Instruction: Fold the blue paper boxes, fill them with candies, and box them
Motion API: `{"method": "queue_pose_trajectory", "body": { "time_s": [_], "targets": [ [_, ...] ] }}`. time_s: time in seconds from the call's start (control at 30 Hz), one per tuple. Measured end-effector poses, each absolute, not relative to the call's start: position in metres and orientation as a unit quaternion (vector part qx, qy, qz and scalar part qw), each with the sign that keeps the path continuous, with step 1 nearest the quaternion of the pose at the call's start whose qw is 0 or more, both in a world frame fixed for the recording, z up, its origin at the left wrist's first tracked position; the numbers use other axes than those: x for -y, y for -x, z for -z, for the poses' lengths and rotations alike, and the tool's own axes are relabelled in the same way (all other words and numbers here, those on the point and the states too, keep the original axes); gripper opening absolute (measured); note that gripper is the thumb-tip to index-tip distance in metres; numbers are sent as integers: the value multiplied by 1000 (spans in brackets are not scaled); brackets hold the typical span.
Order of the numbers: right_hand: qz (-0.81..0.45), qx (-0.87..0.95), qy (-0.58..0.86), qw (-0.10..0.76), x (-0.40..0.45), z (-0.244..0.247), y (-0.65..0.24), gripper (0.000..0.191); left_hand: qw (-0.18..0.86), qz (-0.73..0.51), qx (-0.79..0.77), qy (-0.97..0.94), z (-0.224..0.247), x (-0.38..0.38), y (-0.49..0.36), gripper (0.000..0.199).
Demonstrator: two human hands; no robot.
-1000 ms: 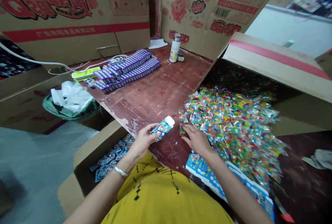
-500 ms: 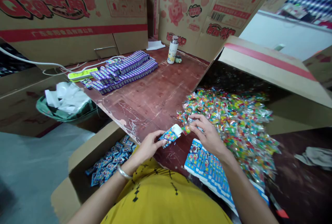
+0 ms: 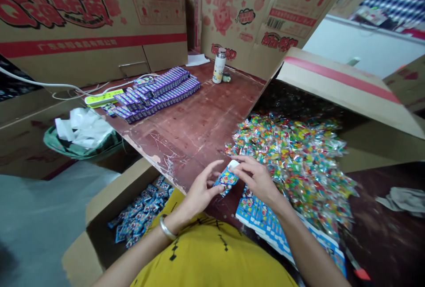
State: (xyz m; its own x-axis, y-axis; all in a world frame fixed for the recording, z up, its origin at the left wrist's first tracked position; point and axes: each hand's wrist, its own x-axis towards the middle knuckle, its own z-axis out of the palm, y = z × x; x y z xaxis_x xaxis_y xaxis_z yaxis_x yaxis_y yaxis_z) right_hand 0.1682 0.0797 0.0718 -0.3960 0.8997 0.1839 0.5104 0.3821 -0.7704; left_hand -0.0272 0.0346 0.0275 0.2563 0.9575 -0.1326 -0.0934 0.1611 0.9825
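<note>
My left hand (image 3: 202, 191) is closed round a small blue candy box (image 3: 227, 180), thumb in front and fingers behind. The box is tilted, its white end flap up towards my right hand (image 3: 255, 176). The fingers of that hand are bent and pinch at the flap end; no candy packet shows between them. Just beyond lies a heap of clear candy packets (image 3: 299, 154) with colourful sweets. Under my right forearm is a fanned stack of flat blue boxes (image 3: 262, 216).
Rows of purple boxes (image 3: 159, 91) stand at the back left of the red table (image 3: 199, 123), near a white bottle (image 3: 219, 65). Below the left edge, an open carton (image 3: 109, 185) holds filled blue boxes (image 3: 142, 211). A large tipped carton (image 3: 338, 76) stands behind the heap.
My right hand has brought its candy packet to the box's open end, where the packet is out of sight. My left hand and the box have shifted slightly right.
</note>
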Motion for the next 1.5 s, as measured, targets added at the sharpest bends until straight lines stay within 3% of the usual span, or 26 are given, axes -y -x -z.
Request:
{"method": "queue_pose_trajectory", "body": {
  "time_s": [0.2,0.4,0.5,0.77,0.97,1.23,1.5],
  "targets": [
    [-479,590,502,412,-60,-51,-168,30,630,-454,-393,-493,-41,-32,18,55],
    [-471,519,524,485,-43,-25,-153,31,625,-456,-384,-504,-36,-34,11,60],
    [-444,538,534,478,-43,-25,-152,28,634,-457,-374,-499,-34,-35,10,58],
    [-350,644,505,456,-43,-31,-146,11,661,-471,-356,-463,-24,-37,10,27],
    [-426,564,489,510,-49,-28,-143,13,648,-507,-369,-432,-24,-35,4,31],
    [-506,585,441,455,-59,-36,-147,9,654,-491,-392,-422,-25,-35,14,41],
    [-576,535,480,390,-70,-43,-152,21,596,-460,-432,-497,-29,-32,19,41]
  ]
}}
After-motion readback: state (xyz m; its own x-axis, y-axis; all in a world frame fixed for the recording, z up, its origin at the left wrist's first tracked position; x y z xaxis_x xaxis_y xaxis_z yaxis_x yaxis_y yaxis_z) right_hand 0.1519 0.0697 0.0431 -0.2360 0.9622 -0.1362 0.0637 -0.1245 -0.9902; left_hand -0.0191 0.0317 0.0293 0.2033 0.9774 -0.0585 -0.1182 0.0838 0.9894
